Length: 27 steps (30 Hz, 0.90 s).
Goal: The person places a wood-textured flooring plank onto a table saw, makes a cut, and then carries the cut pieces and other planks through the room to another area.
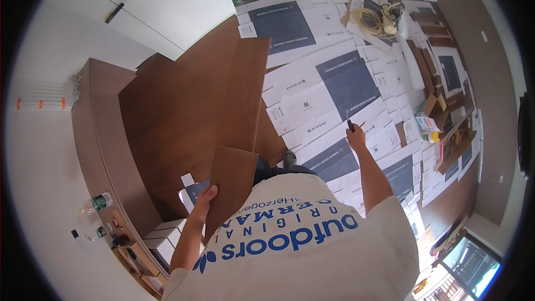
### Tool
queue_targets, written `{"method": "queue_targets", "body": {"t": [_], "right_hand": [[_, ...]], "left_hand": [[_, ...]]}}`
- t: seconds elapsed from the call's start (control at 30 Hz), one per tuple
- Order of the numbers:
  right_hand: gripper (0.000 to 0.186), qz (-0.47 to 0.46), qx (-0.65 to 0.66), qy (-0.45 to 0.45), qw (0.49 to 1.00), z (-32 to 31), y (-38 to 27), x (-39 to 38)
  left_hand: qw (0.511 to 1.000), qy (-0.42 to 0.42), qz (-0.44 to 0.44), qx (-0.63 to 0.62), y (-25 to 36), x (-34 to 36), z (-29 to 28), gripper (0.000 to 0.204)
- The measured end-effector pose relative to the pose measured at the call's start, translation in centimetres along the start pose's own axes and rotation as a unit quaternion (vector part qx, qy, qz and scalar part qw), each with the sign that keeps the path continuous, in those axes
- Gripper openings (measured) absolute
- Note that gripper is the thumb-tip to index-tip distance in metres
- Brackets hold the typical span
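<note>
My left hand (205, 203) grips the left edge of a brown wood flooring board (234, 175), held tilted in front of my body. Beyond its top edge, a longer brown plank (248, 89) stretches away over the floor; I cannot tell whether the two touch. Out to the right, my right hand (356, 138) is closed round a slim dark-handled tool (350, 125) with a thin pointed tip. Its exact kind is too small to make out. Below that hand lie white and dark-blue flooring cartons (348, 86), flattened across the floor.
Brown flooring (173, 117) spreads to the left beside a long brown cabinet (106, 150). A white door (150, 0) stands at the far left. A coiled hose with a machine (384, 19) sits far right; nearer are an open cardboard box (434, 108) and a yellow-capped bottle (429, 136).
</note>
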State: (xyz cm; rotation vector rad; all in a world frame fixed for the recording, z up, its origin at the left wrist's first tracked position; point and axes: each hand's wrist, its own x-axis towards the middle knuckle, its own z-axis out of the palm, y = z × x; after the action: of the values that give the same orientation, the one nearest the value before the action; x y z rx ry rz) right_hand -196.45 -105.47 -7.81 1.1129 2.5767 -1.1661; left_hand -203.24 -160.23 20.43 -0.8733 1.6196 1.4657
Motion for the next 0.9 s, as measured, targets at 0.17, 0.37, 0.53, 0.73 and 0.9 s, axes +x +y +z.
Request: {"method": "queue_targets", "body": {"t": [0.17,0.37,0.53,0.73,0.9], "right_hand": [[0.019,0.103,0.066,0.039,0.992,-1.9,4.9,13.5],[0.031,0.22,-0.103,-0.008,0.97,-5.6,10.8,16.7],[0.006,0.338,0.059,-0.1,0.934,-8.4,-6.5,20.3],[0.015,0.373,0.011,-0.085,0.924,-8.8,-6.9,39.1],[0.032,0.102,-0.272,-0.138,0.947,-11.1,-13.2,67.4]], "left_hand": [[0.991,-0.112,0.032,0.071,12.9,11.0,5.4,0.095],[0.985,-0.165,0.036,0.043,36.1,21.9,19.3,0.077],[0.993,-0.08,-0.041,0.073,51.6,25.3,23.6,0.051],[0.989,-0.136,0.001,0.056,66.1,36.6,31.3,0.051],[0.995,-0.09,-0.034,-0.027,80.6,42.4,38.6,0.059]]}}
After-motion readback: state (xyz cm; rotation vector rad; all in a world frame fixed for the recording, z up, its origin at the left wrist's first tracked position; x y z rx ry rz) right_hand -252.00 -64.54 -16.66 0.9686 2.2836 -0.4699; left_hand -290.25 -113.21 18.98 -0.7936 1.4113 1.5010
